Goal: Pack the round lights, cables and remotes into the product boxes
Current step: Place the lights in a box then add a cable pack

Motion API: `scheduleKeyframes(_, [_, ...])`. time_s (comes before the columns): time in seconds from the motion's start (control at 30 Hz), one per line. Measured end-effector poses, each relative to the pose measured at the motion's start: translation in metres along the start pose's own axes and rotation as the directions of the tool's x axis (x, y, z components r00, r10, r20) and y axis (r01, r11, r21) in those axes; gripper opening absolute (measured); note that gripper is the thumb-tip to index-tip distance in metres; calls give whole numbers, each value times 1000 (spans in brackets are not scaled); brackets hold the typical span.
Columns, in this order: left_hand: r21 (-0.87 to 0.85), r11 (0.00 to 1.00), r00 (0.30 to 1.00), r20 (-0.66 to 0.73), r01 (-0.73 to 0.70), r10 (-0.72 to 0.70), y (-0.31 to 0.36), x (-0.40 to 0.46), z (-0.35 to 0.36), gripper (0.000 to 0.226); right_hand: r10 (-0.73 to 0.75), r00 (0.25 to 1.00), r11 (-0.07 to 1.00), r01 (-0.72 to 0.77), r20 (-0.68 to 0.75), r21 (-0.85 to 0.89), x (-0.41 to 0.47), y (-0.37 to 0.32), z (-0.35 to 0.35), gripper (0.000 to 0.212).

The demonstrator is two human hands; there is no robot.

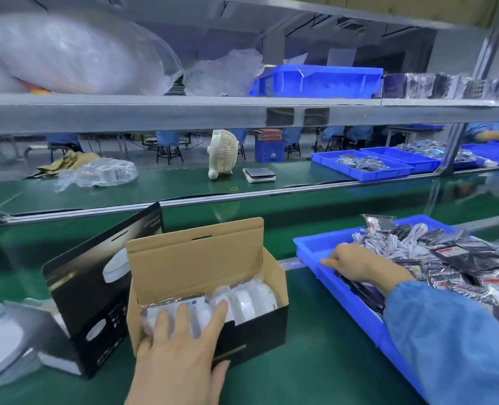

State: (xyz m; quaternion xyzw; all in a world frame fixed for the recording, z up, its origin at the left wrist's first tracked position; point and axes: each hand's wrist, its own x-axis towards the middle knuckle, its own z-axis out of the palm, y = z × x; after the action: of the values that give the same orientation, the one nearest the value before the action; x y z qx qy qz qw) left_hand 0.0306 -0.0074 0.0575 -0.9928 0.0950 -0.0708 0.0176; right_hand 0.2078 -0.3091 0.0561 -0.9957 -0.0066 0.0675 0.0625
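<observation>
My left hand [181,343] is lying flat, fingers spread, pressing on the bagged lights [242,299] inside the open box [195,258] on the green counter [315,361]; my right hand [356,266] is reaching into the blue bin [309,247] of bagged cables [394,238] and remotes [470,258], fingers loosely stretched; whether it is pinching anything, I cannot tell; a black box [87,293] is standing just left of the open one.

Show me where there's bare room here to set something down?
Bare green mat lies between the open box and the blue bin, and beyond the box toward the rail. The bin is crowded with bagged cables; boxes crowd the left.
</observation>
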Motion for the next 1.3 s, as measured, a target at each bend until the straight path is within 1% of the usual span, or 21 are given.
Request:
scheduleKeyframes(0.03, [-3,1000,1000,-12,21,-21,3,2,4,83,-7,1000,1000,7,6,-19,0,6,0,34])
scheduleKeyframes(0.07, [3,1000,993,-113,20,-20,2,2,17,75,4,1000,998,-2,25,-62,-1,12,1,26])
scheduleKeyframes(0.17, [13,998,997,-60,56,-56,7,4,5,78,36,998,989,-28,49,-148,-1,20,6,30])
scheduleKeyframes(0.23, [63,997,998,-58,40,-37,12,5,6,75,24,1000,996,-24,6,-87,3,16,11,36])
scheduleKeyframes(0.37, [7,999,979,-197,-49,49,24,3,14,66,84,993,957,-59,-77,286,14,9,19,22])
scheduleKeyframes(0.57, [67,997,972,-229,-34,49,41,3,22,66,22,990,956,-61,138,286,7,20,-2,8])
scheduleKeyframes(0.67, [69,997,971,-234,-33,49,44,4,22,57,-72,991,969,42,117,242,-2,22,0,22])
scheduleKeyframes(0.73, [57,998,970,-240,-29,41,44,4,25,54,-83,992,975,61,96,212,-10,17,-3,20])
scheduleKeyframes(0.8, [32,999,971,-238,0,7,44,3,29,52,-31,997,967,47,-68,249,-24,10,-17,11])
scheduleKeyframes(0.83, [33,999,971,-240,18,-9,44,4,32,50,17,972,952,56,-233,301,-34,5,-26,12])
scheduleKeyframes(0.87, [50,999,973,-232,18,-6,44,4,34,47,77,891,914,117,-448,388,-48,-3,-36,12])
scheduleKeyframes(0.93, [75,997,976,-214,-10,26,46,6,32,26,187,560,759,439,-807,481,-87,-30,-56,9])
scheduleKeyframes(0.97, [78,996,968,-247,-30,49,48,6,34,20,197,461,649,600,-865,468,-106,-51,-64,8])
scheduleKeyframes(1.0, [47,998,970,-236,-51,60,48,8,38,37,146,469,529,707,-871,469,-120,-75,-67,8])
scheduleKeyframes(1.03, [72,997,967,-250,-28,45,50,3,40,52,41,546,442,741,-837,505,-129,-101,-64,8])
scheduleKeyframes(1.07, [98,995,967,-256,16,10,57,5,49,60,-87,642,425,716,-762,554,-131,-128,-55,8])
scheduleKeyframes(1.13, [-112,992,993,-111,-60,47,63,1,50,70,-316,791,603,594,-524,533,-124,-174,-28,8])
scheduleKeyframes(1.17, [-276,957,986,-158,-86,43,57,7,55,77,-364,843,700,529,-397,481,-117,-190,-14,8])
scheduleKeyframes(1.2, [-315,945,961,-223,87,-163,49,19,61,79,-364,875,762,477,-319,438,-109,-200,-1,8])
scheduleKeyframes(1.23, [-377,922,948,-255,82,-189,32,20,62,65,-339,892,795,442,-300,415,-102,-204,10,9])
scheduleKeyframes(1.3, [-676,694,873,-466,-246,-145,14,-19,29,39,-282,886,834,416,-368,363,-94,-208,23,11])
